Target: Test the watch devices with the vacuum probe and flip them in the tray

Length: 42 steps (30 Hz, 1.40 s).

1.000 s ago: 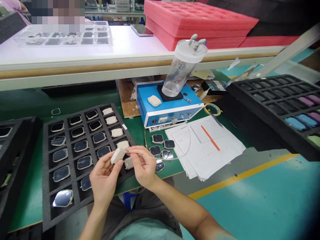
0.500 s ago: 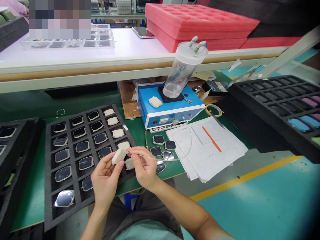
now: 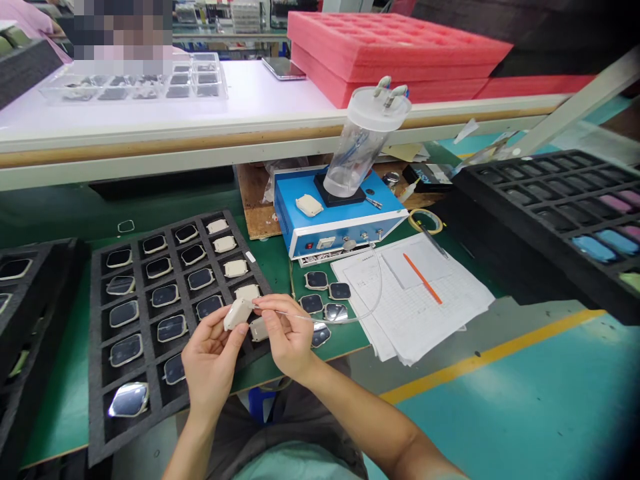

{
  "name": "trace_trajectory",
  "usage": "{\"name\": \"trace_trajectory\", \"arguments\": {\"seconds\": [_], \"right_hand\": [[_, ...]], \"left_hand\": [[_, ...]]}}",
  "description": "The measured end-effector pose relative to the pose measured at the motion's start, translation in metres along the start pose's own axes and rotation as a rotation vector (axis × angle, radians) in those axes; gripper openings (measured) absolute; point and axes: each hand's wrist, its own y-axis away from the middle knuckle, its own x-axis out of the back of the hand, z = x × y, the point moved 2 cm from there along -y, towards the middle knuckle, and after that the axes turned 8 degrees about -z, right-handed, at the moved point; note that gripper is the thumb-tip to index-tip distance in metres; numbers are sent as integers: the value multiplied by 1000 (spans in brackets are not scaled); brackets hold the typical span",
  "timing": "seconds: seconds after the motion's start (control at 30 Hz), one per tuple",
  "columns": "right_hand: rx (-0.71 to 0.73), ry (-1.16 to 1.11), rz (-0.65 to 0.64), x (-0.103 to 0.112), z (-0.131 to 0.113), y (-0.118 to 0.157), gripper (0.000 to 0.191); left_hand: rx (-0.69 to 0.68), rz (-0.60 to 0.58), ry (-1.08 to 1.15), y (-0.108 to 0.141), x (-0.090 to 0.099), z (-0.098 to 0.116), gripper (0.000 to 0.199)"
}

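Observation:
A cream watch case [image 3: 238, 313] is held on edge between the thumb and fingers of my left hand [image 3: 213, 347], over the right part of a black foam tray [image 3: 145, 313]. My right hand [image 3: 290, 333] pinches the end of a clear thin tube [image 3: 367, 315] against the side of the case. That tube curves back to the front of a blue box [image 3: 340, 227], which bears a clear cylinder [image 3: 357, 147] and another cream case [image 3: 309, 205]. Dark-screened watch cases and cream cases sit in the tray's compartments.
Several watch cases [image 3: 316, 280] lie on the green table right of my hands, beside papers [image 3: 400, 307] with an orange pen [image 3: 423, 279]. Black trays stand at far left and right. Behind are a white shelf [image 3: 250, 100], red foam [image 3: 390, 53] and a person.
The camera view has shifted slightly. My hands keep the same hold on the case and the tube.

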Motion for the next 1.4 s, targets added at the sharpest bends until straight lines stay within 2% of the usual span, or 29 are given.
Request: {"name": "trace_trajectory", "arguments": {"seconds": [0.73, 1.4], "right_hand": [[-55, 20, -23, 3, 1, 8, 18], [-29, 36, -15, 1, 0, 4, 18]], "left_hand": [[36, -31, 11, 4, -2, 2, 49], [12, -19, 1, 3, 0, 1, 46]]}}
